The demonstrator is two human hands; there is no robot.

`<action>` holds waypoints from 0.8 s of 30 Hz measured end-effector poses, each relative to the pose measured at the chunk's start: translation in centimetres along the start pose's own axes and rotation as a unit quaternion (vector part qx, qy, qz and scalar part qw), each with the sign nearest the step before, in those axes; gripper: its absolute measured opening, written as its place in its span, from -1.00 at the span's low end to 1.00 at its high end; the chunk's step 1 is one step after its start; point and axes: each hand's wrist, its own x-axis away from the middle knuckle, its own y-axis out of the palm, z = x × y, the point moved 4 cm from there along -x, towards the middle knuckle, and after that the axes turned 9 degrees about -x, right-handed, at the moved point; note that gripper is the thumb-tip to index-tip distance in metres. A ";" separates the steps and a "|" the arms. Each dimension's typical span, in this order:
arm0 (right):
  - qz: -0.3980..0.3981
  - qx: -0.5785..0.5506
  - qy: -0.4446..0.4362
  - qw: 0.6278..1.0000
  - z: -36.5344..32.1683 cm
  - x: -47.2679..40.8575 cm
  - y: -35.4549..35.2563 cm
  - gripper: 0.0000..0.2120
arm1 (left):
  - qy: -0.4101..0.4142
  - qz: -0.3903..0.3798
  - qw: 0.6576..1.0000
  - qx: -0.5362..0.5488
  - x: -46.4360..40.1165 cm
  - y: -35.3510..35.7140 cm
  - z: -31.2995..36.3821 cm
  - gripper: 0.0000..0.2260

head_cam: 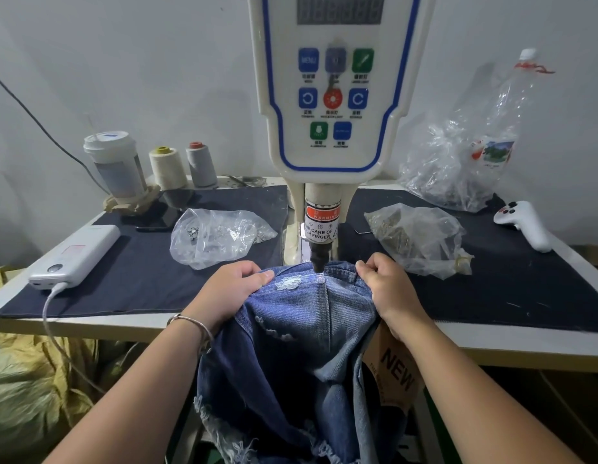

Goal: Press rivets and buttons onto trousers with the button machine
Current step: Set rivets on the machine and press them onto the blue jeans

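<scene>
Both hands hold the jeans' waistband under the press head.

The left hand (230, 289) grips the denim with curled fingers; the right hand (388, 286) pinches the band on the other side. The jeans (291, 346) hang off the table (491, 349) edge, their waistband under the punch (319, 261) of the button machine (334, 95). A bag of buttons (217, 236) lies left, a bag of rivets (418, 236) right.

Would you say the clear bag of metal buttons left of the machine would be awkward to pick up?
Probably: the bag is thin crumpled plastic, so it should sag. The few buttons lie low in it, so they would likely slide together. It looks light.
</scene>
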 end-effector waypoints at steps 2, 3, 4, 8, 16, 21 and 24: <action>-0.001 0.004 0.001 1.000 0.1 0.0 0.0 -0.65 | 0.002 -0.003 1.000 -0.006 -0.1 0.0 0.0 -0.71; 0.000 0.002 0.003 1.000 0.1 0.0 0.0 -0.65 | 0.002 -0.004 1.000 -0.009 -0.1 0.0 0.0 -0.71; 0.001 -0.001 0.004 1.000 0.1 0.0 0.0 -0.65 | 0.002 -0.003 1.000 -0.010 -0.1 0.0 0.0 -0.71; 0.000 -0.008 0.006 1.000 0.0 0.0 0.1 -0.64 | 0.003 0.003 1.000 -0.010 0.0 -0.1 0.1 -0.71; 0.003 -0.018 0.012 1.000 -0.1 0.2 0.0 -0.65 | -0.006 -0.005 1.000 -0.016 0.1 -0.2 0.1 -0.71; 0.003 -0.018 0.013 1.000 -0.3 0.3 0.0 -0.64 | -0.013 -0.005 1.000 -0.011 0.2 -0.1 0.2 -0.69; 0.013 -0.015 0.020 1.000 -1.0 0.5 -0.1 -0.65 | -0.018 -0.008 1.000 -0.003 0.6 -0.2 0.7 -0.66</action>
